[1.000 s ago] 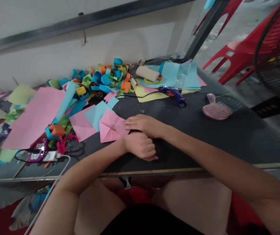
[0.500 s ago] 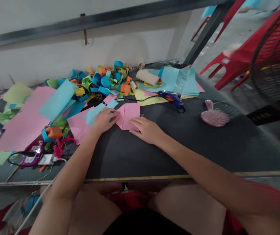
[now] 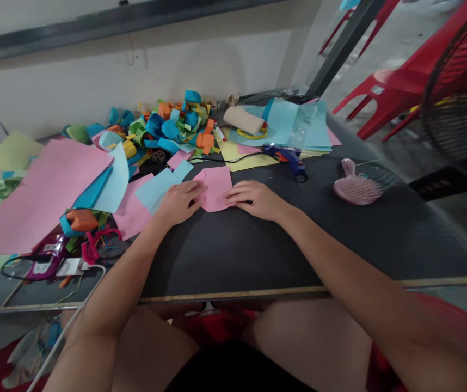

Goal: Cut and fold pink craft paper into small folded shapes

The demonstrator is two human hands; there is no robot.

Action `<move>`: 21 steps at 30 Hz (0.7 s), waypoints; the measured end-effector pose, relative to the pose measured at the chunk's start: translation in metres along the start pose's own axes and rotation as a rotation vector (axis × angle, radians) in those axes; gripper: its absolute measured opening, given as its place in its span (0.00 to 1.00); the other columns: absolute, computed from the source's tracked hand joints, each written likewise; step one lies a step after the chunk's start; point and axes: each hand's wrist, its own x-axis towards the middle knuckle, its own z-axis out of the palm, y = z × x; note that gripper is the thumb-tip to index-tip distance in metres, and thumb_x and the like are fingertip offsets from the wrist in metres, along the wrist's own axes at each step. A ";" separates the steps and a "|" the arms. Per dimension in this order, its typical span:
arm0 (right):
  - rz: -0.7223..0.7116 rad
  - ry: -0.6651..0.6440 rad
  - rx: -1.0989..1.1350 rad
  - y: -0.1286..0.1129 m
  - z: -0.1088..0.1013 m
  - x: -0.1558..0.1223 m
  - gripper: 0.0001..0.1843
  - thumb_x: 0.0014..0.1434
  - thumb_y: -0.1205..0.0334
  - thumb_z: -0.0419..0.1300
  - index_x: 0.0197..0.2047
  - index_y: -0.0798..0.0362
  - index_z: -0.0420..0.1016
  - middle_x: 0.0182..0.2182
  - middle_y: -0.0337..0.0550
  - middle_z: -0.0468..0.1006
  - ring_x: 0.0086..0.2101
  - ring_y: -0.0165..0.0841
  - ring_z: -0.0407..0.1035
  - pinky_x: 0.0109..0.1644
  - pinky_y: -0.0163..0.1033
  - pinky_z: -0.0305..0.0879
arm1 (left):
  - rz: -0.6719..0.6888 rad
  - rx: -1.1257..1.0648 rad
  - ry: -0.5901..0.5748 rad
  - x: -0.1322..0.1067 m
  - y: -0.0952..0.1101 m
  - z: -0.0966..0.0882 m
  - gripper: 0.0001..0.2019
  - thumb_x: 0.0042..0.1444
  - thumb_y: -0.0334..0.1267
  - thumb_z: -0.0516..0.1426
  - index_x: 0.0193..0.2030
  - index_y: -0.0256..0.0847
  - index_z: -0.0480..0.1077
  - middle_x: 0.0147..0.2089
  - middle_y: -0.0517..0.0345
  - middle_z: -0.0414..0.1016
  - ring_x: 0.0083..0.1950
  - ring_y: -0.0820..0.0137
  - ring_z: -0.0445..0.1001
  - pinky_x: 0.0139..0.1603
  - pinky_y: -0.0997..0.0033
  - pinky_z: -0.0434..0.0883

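A piece of folded pink paper lies between my two hands on the dark table. My left hand has its fingers bent over the paper's left edge and pinches it there. At the lower right edge, my right hand grips the paper with thumb and fingers, the fingertips partly hiding that corner. Beside my left hand are a light blue paper piece and another pink sheet.
Behind lies a heap of coloured paper loops. A blue glue gun with a black cord and a pink hairbrush lie to the right. Large pink paper and a purple device are at left. A fan stands at far right.
My right hand has shifted slightly right, to the paper's edge. The pink paper's visible slit and fold lines have gone from view, and its top face now looks plainer. The camera view has shifted slightly.
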 end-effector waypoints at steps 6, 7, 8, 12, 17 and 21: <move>-0.013 0.033 0.051 -0.002 -0.002 0.003 0.11 0.63 0.63 0.58 0.40 0.45 0.83 0.40 0.41 0.84 0.43 0.36 0.76 0.51 0.49 0.69 | -0.005 0.062 -0.065 -0.004 0.007 0.000 0.23 0.69 0.40 0.39 0.69 0.45 0.57 0.71 0.54 0.58 0.72 0.65 0.57 0.71 0.53 0.51; -0.014 0.044 0.066 -0.002 -0.002 0.003 0.11 0.63 0.62 0.58 0.39 0.45 0.83 0.39 0.41 0.84 0.43 0.36 0.76 0.51 0.48 0.69 | -0.005 0.072 -0.062 -0.004 0.008 -0.001 0.23 0.69 0.41 0.40 0.69 0.46 0.57 0.71 0.54 0.58 0.72 0.65 0.57 0.72 0.51 0.47; -0.013 0.054 0.081 -0.003 -0.002 0.003 0.11 0.63 0.62 0.58 0.39 0.44 0.83 0.39 0.41 0.84 0.43 0.36 0.76 0.51 0.49 0.69 | -0.002 0.078 -0.058 -0.005 0.010 -0.001 0.24 0.69 0.42 0.41 0.69 0.45 0.57 0.71 0.53 0.58 0.72 0.64 0.57 0.72 0.50 0.46; 0.019 0.080 0.161 -0.006 -0.004 0.001 0.11 0.63 0.60 0.58 0.39 0.44 0.83 0.37 0.41 0.84 0.41 0.36 0.77 0.50 0.48 0.70 | 0.077 0.026 -0.086 -0.006 0.026 0.001 0.26 0.68 0.47 0.45 0.69 0.39 0.57 0.71 0.47 0.58 0.71 0.61 0.57 0.70 0.54 0.54; 0.163 0.035 0.221 -0.013 -0.006 -0.003 0.09 0.60 0.58 0.61 0.39 0.46 0.84 0.36 0.41 0.85 0.35 0.35 0.78 0.43 0.40 0.72 | 0.116 -0.047 -0.097 -0.005 0.046 0.007 0.26 0.68 0.45 0.45 0.69 0.37 0.56 0.71 0.48 0.57 0.72 0.63 0.55 0.71 0.57 0.55; 0.403 0.113 0.253 -0.017 0.002 0.001 0.12 0.55 0.59 0.65 0.44 0.48 0.82 0.34 0.41 0.84 0.36 0.36 0.79 0.42 0.39 0.72 | 0.080 -0.050 -0.109 -0.007 0.047 0.007 0.28 0.67 0.47 0.45 0.69 0.35 0.55 0.72 0.49 0.55 0.73 0.62 0.52 0.72 0.57 0.53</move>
